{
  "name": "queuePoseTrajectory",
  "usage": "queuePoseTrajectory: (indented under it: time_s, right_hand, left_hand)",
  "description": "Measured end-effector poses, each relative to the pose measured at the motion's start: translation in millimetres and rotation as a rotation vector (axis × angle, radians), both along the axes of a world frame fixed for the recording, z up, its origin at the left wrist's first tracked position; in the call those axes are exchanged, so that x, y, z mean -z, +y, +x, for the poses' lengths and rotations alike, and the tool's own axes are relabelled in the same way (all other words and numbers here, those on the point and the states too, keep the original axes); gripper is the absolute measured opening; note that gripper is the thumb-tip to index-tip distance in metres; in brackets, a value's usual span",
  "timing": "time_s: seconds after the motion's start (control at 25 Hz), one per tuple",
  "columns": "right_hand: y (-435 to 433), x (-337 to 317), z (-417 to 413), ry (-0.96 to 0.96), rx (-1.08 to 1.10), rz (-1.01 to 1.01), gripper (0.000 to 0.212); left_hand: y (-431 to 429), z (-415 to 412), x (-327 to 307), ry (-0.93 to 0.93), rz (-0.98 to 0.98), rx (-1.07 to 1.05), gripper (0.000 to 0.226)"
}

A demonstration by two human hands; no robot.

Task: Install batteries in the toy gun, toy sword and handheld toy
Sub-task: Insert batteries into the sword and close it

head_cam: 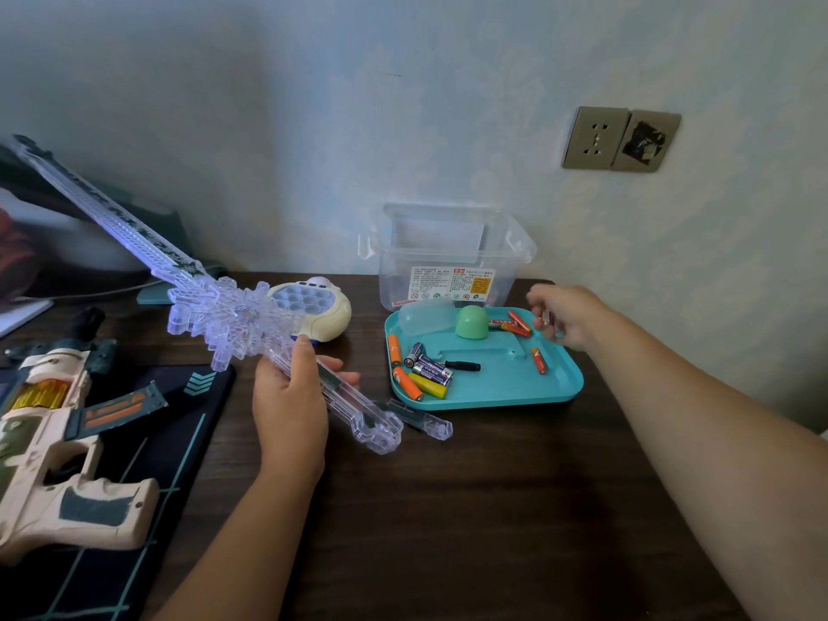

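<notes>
Toy sword glowing, blade slanting toward the far-left corner of the counter — left grip wrapped round its handle, mid-counter. Right grip over the far-right corner of the teal tray, fingers curled, pinching a small grey piece (blurred; cannot identify). Loose batteries lie in the tray. Toy gun at the left edge; handheld toy behind the sword's guard.
</notes>
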State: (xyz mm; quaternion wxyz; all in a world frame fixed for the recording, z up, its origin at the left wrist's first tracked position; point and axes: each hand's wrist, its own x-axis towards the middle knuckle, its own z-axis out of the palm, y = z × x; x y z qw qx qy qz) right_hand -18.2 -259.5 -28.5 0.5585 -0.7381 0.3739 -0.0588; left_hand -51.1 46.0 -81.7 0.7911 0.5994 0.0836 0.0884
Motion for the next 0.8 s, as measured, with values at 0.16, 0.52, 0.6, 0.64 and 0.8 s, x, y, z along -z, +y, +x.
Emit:
queuePoseTrajectory:
  time_s: [0.16,0.52,0.6,0.64,0.8]
  right_hand:
    - [18,12,15,0.182,-0.465,-0.854,0.010]
    - [21,21,27,0.293,-0.526,-1.190,0.017]
    - [19,23,25,0.199,-0.469,-1.163,0.018]
    - [19,22,23,0.114,-0.401,-1.130,0.017]
    - [43,-3,-1,-0.338,-0.137,-0.283,0.020]
  left_hand:
    - [0,1,1,0.003,0.002,0.000,0.030]
    - [-1,2,2,0.028,0.013,-0.001,0.028]
    - [-1,2,1,0.028,0.011,0.001,0.028]
    - [-1,2,2,0.027,0.009,0.002,0.030]
    - [0,3,3,0.018,0.000,0.014,0.034]
